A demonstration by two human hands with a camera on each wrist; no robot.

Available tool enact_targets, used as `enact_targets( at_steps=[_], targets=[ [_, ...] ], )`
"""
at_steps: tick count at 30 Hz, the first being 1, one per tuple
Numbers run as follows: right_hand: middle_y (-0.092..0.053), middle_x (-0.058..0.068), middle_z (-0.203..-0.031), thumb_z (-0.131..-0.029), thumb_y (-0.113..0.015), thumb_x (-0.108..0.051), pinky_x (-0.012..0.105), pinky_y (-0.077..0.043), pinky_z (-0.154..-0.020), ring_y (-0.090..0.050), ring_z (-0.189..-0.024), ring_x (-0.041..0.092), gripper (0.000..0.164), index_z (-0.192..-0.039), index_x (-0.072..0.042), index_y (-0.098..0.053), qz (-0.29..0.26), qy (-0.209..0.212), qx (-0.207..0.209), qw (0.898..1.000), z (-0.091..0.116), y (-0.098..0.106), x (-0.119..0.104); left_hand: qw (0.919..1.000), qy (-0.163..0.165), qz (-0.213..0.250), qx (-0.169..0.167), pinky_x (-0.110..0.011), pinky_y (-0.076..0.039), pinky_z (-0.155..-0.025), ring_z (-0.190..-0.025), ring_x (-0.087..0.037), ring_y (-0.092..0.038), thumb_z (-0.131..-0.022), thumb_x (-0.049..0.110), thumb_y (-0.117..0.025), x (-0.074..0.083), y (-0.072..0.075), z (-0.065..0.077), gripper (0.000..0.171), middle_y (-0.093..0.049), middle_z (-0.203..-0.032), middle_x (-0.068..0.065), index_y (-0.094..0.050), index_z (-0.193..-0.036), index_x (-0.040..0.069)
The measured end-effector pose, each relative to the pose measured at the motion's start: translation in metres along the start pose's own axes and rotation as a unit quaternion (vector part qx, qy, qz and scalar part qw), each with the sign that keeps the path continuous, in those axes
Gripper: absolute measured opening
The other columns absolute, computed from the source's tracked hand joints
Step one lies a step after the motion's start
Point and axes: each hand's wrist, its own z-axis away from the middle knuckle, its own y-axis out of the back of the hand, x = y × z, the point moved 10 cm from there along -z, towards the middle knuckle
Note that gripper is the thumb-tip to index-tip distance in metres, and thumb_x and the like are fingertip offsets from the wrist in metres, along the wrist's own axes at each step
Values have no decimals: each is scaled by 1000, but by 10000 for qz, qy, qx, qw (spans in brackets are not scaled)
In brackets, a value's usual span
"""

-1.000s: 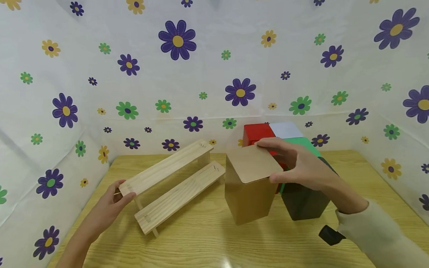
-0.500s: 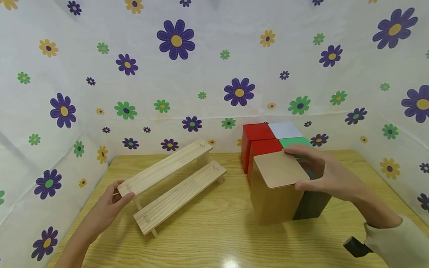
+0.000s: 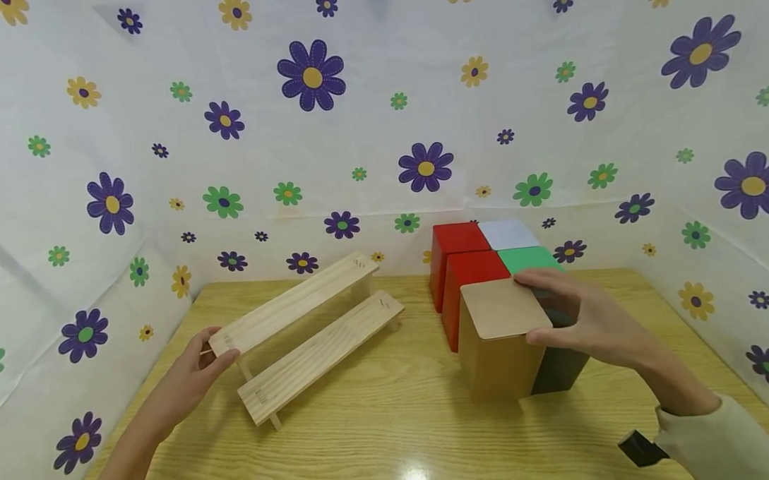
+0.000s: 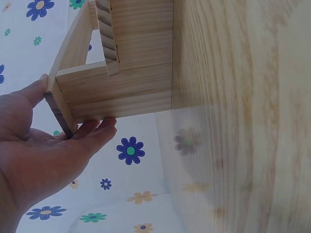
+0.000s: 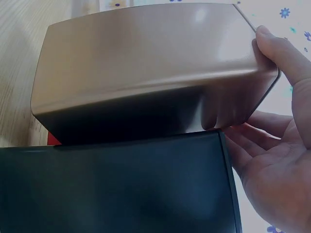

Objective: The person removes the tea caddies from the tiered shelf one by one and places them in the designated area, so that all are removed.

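Note:
My left hand [image 3: 189, 381] grips the near-left end of the upper board of a two-tier wooden stand [image 3: 294, 303]. In the left wrist view, thumb and fingers clasp that end of the stand [image 4: 116, 90]. Over on the right, my right hand [image 3: 591, 324] holds a tall gold box [image 3: 503, 370] by its top, thumb on the near side and fingers behind. The right wrist view has the gold box [image 5: 146, 53] close alongside a dark box [image 5: 121, 189], with the fingers reaching between them near the top.
Behind the gold box stand two red boxes [image 3: 477, 266], a white box [image 3: 510, 233] and a green box [image 3: 530, 257], packed together. All are on a wood-grain table [image 3: 353, 439]. A flower-printed sheet [image 3: 380, 127] encloses the back and sides.
My right hand has moved the gold box rightward, from the middle to beside the dark box and in front of the red ones. The left hand and stand stay put.

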Motion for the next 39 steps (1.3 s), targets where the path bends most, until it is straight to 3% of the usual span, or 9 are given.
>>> enact_targets(
  at_steps=[9, 14, 16, 19, 22, 30, 39],
  targets=[
    [-52, 13, -144, -84, -86, -5, 10, -39, -102, -50, -125, -8, 74, -148, 2, -51, 257, -107, -33, 9996, 2, -4, 6, 10000, -34, 42, -6, -30, -50, -94, -132, -41, -48, -110, 36, -51, 2, -1, 1, 74, -42, -143, -27, -14, -157, -7],
    [-53, 10, -145, -83, -88, -10, 8, -33, -103, -45, -128, -8, 74, -148, -4, -54, 586, -104, 21, 9982, 3, -4, 6, 10000, -47, 84, -13, -29, -50, -94, -132, -41, -48, -111, 36, -51, 4, -1, 1, 74, -41, -143, -28, -13, -157, -7],
    [-54, 8, -146, -82, -89, -14, 17, -35, -105, -43, -129, -4, 74, -148, -7, -56, 825, -132, 49, 9965, 3, -4, 7, 9999, -38, 93, -21, -29, -50, -94, -132, -41, -48, -111, 37, -51, 4, -1, 1, 74, -41, -143, -27, -13, -157, -7],
    [-54, 9, -146, -81, -91, -19, 43, -39, -109, -44, -132, 9, 74, -146, -9, -58, 1042, -178, 63, 9944, 4, -4, 8, 9999, -38, 115, -41, -30, -50, -95, -133, -42, -47, -111, 36, -51, 4, -2, 1, 75, -41, -144, -28, -13, -157, -7],
    [-54, 11, -145, -79, -92, -21, 66, -39, -100, -46, -131, 25, 74, -145, -8, -59, 1167, -147, 65, 9930, 5, -4, 9, 10000, -46, 70, -14, -32, -50, -95, -132, -42, -48, -111, 37, -51, 5, -1, 1, 74, -42, -143, -28, -13, -157, -7],
    [-63, 15, -137, -78, -92, -30, 63, -44, -98, -53, -129, 36, 65, -131, -1, -69, 2451, 448, -70, 9684, 7, -7, 9, 10000, 13, 32, -3, -33, -50, -95, -131, -41, -48, -110, 38, -51, 3, -1, 1, 75, -42, -143, -28, -14, -157, -7],
    [-59, 17, -145, -83, -88, -31, 68, -40, -101, -47, -138, 43, 66, -139, -3, -65, 2442, 474, -265, 9682, 4, -11, 10, 10000, 25, 57, -22, -31, -50, -94, -131, -40, -48, -111, 37, -50, 1, -1, 2, 74, -42, -143, -27, -13, -157, -7]
  ],
)
